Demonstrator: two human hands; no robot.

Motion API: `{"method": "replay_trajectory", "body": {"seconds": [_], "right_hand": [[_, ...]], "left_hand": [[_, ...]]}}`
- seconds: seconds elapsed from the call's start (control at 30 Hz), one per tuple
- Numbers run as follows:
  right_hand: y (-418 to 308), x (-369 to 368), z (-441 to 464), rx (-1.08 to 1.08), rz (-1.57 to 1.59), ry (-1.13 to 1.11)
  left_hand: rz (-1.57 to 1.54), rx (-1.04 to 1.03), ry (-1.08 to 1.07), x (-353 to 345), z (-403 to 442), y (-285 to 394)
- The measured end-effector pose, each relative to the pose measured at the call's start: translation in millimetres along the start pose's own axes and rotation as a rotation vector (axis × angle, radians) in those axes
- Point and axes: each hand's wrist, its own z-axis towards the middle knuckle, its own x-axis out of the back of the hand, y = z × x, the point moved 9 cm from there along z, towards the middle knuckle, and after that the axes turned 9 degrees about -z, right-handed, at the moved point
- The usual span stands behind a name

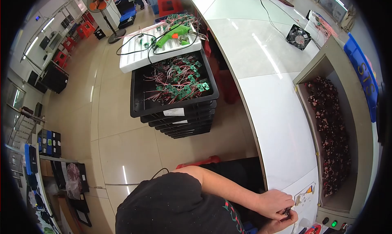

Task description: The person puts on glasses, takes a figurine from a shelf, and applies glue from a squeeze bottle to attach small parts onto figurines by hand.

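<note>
Head view, reference landmark: bench (273,99). Over the near end of the bench, at bottom right: dark part (286,211), pinched between left hand (277,203) and right hand (281,226). Left hand: fingers bent, narrow, closed on the dark part. Right hand: fingers narrow, supporting the dark part from the opposite side; lower portion cut off by the frame edge. Dark part: small, mostly hidden by fingertips; shape hard to make out. Pointing direction and long axis: cannot be determined. Right forearm: not visible.

On the bench just beside the hands: white sheet (304,201) with an orange-tipped piece (309,189), too small to identify. Along the far side of the bench: open box (354,152), filled with dark bundled parts (330,132); individual shapes indistinct. Below the box opening: green light (334,223), lit. Above the box: blue panel (361,70), lettered "STS". Toward the far end of the bench: small fan (298,37), with attached cable.

Across the gap from the bench: stacked black trays (139,105), holding green boards (183,85) with wires, tangled. Across the top tray: white foam tray (134,59), bearing glue gun (171,36), metal tip toward the bench.
</note>
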Motion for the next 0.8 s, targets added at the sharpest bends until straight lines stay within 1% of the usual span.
{"method": "replay_trajectory", "body": {"seconds": [0.07, 0.17, 0.23, 0.3, 0.4, 0.5, 0.63, 0.8], "right_hand": [[-14.7, 4.0, 4.9, 0.052, -0.073, -0.026], [-5.1, 2.7, -0.1, -0.039, 0.019, -0.025], [-10.8, -0.4, 5.7, 0.006, -0.004, 0.004], [-13.6, 4.2, 4.5, 0.046, -0.043, 0.000], [-10.0, 5.0, 1.8, 0.001, -0.044, -0.022], [-6.0, 2.9, -0.3, 0.004, 0.000, 0.014], [12.0, -0.8, -4.9, 0.002, 0.046, -0.016], [0.8, 1.3, -1.9, -0.004, 0.002, -0.009]], "left_hand": [[-0.017, 0.011, -0.004, -3.3, -0.9, 0.9], [-0.021, 0.020, -0.007, -0.3, -0.1, -0.8], [-0.014, -0.007, 0.019, 2.0, -0.1, 4.4], [-0.038, 0.020, -0.008, 0.2, 2.0, 1.1], [-0.051, 0.043, -0.012, -6.0, -3.0, -2.3], [-0.020, 0.023, -0.016, 0.1, 0.3, 1.6], [-0.041, 0.061, -0.040, -1.5, 0.2, -0.8], [-0.043, 0.048, -0.034, -0.9, 0.0, 0.3]]}}
